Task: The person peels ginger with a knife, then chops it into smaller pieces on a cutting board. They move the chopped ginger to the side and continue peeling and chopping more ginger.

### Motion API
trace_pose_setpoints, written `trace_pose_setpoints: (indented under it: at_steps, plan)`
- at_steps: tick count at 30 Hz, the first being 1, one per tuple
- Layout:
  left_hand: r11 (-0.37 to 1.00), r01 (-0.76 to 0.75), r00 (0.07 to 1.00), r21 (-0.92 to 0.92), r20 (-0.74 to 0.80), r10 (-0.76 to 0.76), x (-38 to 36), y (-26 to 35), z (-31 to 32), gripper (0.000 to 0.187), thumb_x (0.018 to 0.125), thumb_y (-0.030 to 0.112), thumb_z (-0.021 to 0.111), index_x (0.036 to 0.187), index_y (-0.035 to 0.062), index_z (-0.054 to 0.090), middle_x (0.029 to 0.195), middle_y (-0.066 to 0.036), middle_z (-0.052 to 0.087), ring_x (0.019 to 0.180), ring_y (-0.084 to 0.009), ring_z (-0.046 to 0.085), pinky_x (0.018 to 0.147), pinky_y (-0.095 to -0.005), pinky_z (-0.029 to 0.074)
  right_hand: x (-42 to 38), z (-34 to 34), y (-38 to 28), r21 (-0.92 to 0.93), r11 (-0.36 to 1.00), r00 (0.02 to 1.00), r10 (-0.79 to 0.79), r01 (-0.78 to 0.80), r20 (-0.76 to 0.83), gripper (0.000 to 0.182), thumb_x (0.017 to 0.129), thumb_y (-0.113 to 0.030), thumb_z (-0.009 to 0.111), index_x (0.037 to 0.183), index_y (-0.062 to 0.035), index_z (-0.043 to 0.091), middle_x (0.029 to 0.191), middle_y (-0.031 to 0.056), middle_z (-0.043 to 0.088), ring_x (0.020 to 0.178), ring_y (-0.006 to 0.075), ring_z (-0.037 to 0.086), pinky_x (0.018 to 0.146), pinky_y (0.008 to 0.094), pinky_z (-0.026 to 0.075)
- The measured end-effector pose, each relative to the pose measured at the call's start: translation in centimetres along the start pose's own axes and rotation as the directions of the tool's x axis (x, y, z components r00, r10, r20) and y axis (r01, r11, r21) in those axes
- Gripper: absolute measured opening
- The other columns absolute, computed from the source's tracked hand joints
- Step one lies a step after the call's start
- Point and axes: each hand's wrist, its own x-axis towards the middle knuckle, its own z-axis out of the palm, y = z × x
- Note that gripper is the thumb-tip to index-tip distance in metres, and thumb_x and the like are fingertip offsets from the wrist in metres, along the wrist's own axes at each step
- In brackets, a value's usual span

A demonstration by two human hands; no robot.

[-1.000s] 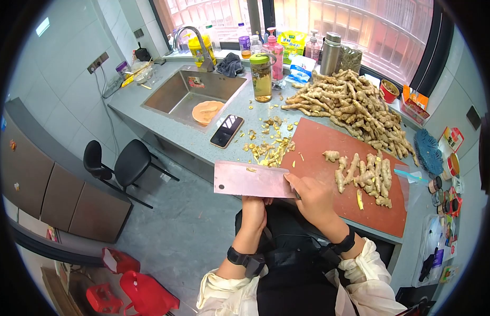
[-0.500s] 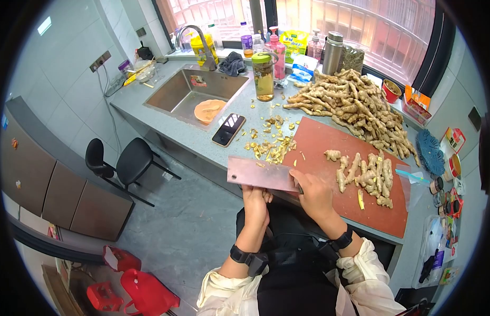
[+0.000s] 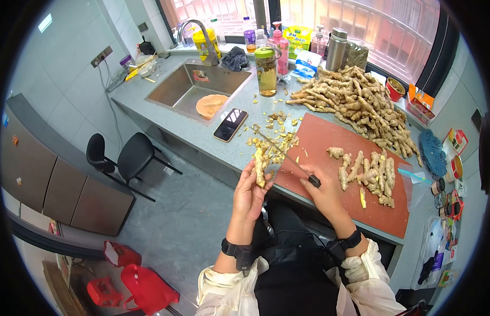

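A: What's your left hand got?
B: You're gripping a ginger piece upright, just off the worktop edge. Your right hand holds the cleaver, blade edge-on against the ginger.
A: Around it?
B: Peel scraps beside the red cutting board, trimmed ginger on it, raw ginger heap behind. Phone near the sink.
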Motion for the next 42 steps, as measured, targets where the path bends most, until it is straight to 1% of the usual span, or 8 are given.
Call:
trace_pose_setpoints:
  at_steps: [5,9,15,25,27,28,30,42]
  plan:
    - [0.999,0.022,0.998,-0.03,0.065,-0.02,0.3,-1.1,-1.6,0.041,0.102,0.014,0.055,0.141,0.0055,0.045,0.119,-0.011,0.063,0.107,-0.0235,0.066,0.089,-0.0406,0.057,-0.5,-0.5,-1.9,-0.066,0.988,0.989,-0.138,0.141,0.048,0.041,0.079,-0.003,0.073,0.119,-0.0111,0.069,0.1,0.0115,0.072,0.089,0.03,0.071,0.075,0.0359,0.055]
    - [0.999,0.037,0.997,0.021,-0.062,-0.036,-0.3,-1.3,-0.8,0.048,0.102,0.025,0.058,0.145,0.0075,0.045,0.127,-0.008,0.061,0.112,-0.022,0.063,0.093,-0.0393,0.055,-0.7,-1.0,-3.7,-0.253,0.923,0.954,-0.258,0.291,0.154,0.05,0.07,0.003,0.075,0.117,-0.0125,0.07,0.087,0.0092,0.07,0.077,0.0273,0.069,0.065,0.0354,0.054]
    - [0.999,0.007,0.999,0.053,-0.053,-0.004,-0.8,-1.6,-0.5,0.054,0.101,0.034,0.059,0.145,0.0063,0.045,0.131,-0.011,0.06,0.117,-0.0235,0.061,0.1,-0.0411,0.052,-0.6,-0.3,-3.2,-0.327,0.852,0.913,-0.378,0.409,0.155,0.046,0.072,-0.006,0.072,0.117,-0.0128,0.068,0.074,0.0063,0.062,0.068,0.0267,0.065,0.061,0.0397,0.051]
    - [0.991,-0.02,0.998,-0.135,-0.062,0.011,-1.2,-2.4,-1.0,0.041,0.097,0.022,0.066,0.132,0.0052,0.053,0.125,-0.01,0.064,0.117,-0.0251,0.063,0.103,-0.0432,0.051,-1.2,1.1,-1.8,-0.527,0.732,0.893,-0.43,0.433,0.135,0.052,0.068,0.001,0.073,0.117,-0.0132,0.067,0.076,0.0069,0.063,0.067,0.0271,0.064,0.058,0.0396,0.049]
    - [0.996,-0.05,0.991,-0.076,-0.124,0.04,-0.9,-2.2,-0.4,0.042,0.097,0.02,0.066,0.133,0.0047,0.053,0.126,-0.01,0.063,0.117,-0.0253,0.063,0.103,-0.0433,0.051,-1.1,1.5,-1.6,-0.347,0.875,0.94,-0.333,0.337,0.075,0.054,0.068,0.003,0.073,0.118,-0.0134,0.067,0.081,0.0069,0.066,0.071,0.0278,0.065,0.061,0.0391,0.051]
    - [0.989,-0.076,0.994,0.127,-0.073,0.086,-0.9,-2.0,-0.2,0.044,0.097,0.023,0.065,0.135,0.0042,0.052,0.127,-0.01,0.062,0.116,-0.0247,0.062,0.102,-0.042,0.051,-1.1,1.4,-1.6,-0.344,0.875,0.939,-0.335,0.34,0.076,0.054,0.068,0.003,0.073,0.118,-0.0134,0.067,0.081,0.0069,0.066,0.071,0.0278,0.065,0.061,0.0391,0.051]
    - [0.99,-0.074,0.989,0.123,-0.121,0.089,-1.2,-1.4,0.9,0.043,0.1,0.024,0.06,0.137,0.0053,0.051,0.13,-0.009,0.061,0.119,-0.0224,0.06,0.102,-0.0396,0.051,-1.0,1.0,-1.4,-0.214,0.935,0.958,-0.264,0.282,0.107,0.055,0.068,0.004,0.074,0.12,-0.0133,0.067,0.087,0.0075,0.069,0.076,0.0288,0.068,0.066,0.0387,0.053]
    - [0.991,-0.045,0.994,0.124,-0.092,0.057,-1.3,-1.9,-0.7,0.045,0.102,0.026,0.057,0.142,0.0052,0.049,0.132,-0.007,0.059,0.119,-0.0194,0.06,0.099,-0.0371,0.051,-1.1,0.1,-2.6,-0.377,0.853,0.932,-0.325,0.362,0.159,0.043,0.074,-0.006,0.073,0.116,-0.0136,0.068,0.075,0.0072,0.062,0.07,0.0269,0.066,0.062,0.0394,0.053]
